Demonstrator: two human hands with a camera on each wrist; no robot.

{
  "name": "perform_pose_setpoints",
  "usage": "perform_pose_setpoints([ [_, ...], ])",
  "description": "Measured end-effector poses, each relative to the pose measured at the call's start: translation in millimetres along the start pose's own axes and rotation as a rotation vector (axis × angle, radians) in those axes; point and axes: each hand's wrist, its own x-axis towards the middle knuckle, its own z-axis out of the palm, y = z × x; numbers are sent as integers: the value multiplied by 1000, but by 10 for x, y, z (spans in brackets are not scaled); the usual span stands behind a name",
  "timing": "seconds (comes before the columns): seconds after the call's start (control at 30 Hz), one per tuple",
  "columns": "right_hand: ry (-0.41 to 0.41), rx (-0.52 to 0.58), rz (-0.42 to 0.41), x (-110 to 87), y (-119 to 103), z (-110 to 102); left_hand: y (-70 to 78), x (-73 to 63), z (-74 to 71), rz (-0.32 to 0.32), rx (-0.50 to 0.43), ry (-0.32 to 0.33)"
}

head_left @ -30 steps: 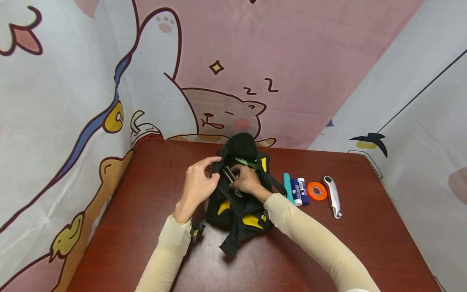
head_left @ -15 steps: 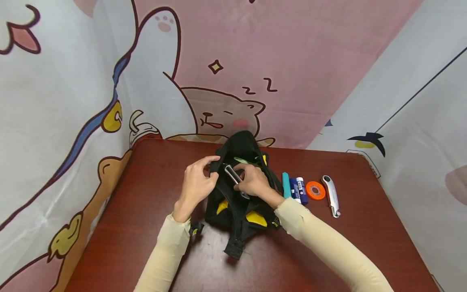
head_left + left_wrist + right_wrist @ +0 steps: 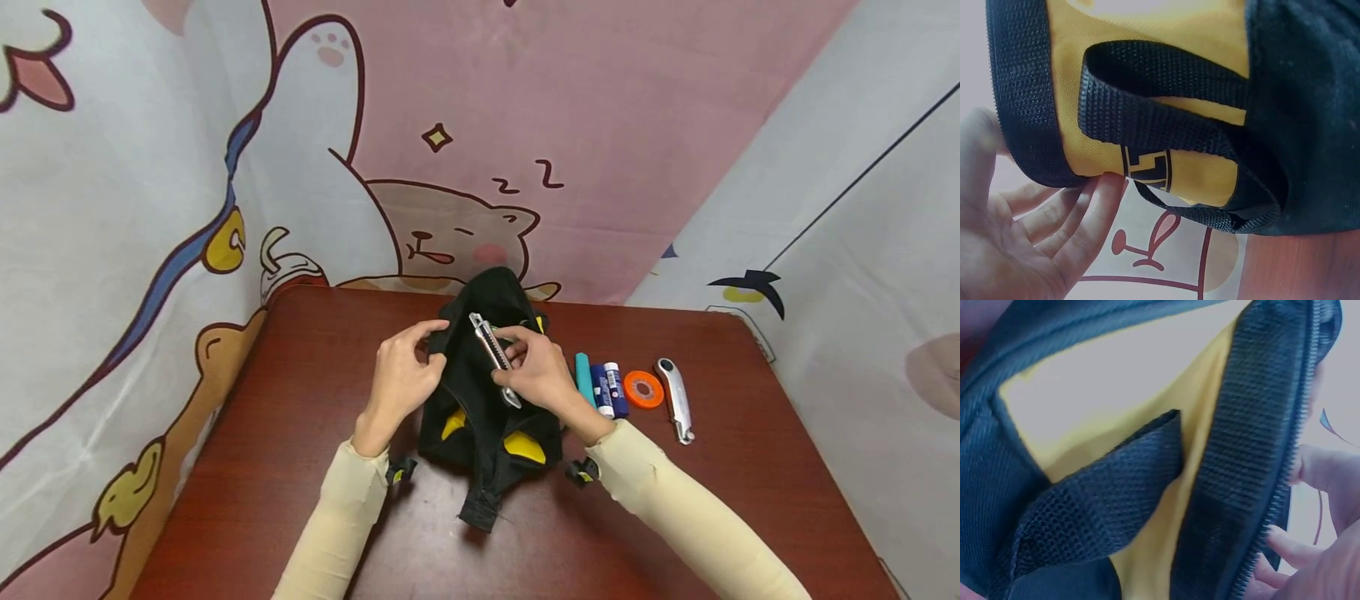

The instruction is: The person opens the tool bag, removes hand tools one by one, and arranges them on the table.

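Observation:
A black bag (image 3: 491, 292) with yellow panels stands in the middle of the table, its top gaping. With thumb and fingers my left hand (image 3: 405, 375) grips the bag's left rim; in the left wrist view its fingers lie against the zippered edge and yellow side (image 3: 1204, 178). Above the opening, my right hand (image 3: 542, 371) pinches a silver utility knife (image 3: 489, 340) with a dark slotted middle, held at a slant. In the right wrist view the bag's zippered edge (image 3: 1260, 425) hides the knife and part of the fingers. The bag's inside is mostly hidden.
Right of the bag lie a teal tube (image 3: 584, 377), two blue glue sticks (image 3: 602, 390) with white ends, an orange tape roll (image 3: 643, 389) and a silver cutter (image 3: 677, 400). A black strap (image 3: 480, 500) trails toward the front. A patterned cloth (image 3: 600, 125) hangs behind the table.
My right hand has lifted the utility knife up out of the bag's opening, drawing back to the right. The left hand keeps its grip on the rim.

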Motion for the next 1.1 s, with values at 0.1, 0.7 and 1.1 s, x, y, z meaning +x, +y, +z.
perform_pose_setpoints([
  [0.1, 29, 58, -20, -32, -14, -56, -6, 0, -1, 5, 5, 1],
  [0.7, 205, 275, -69, -107, -107, -394, -15, -19, -20, 0, -3, -14],
  [1.1, 307, 378, -81, -150, 76, -540, -2, -17, -19, -3, -1, -16],
])
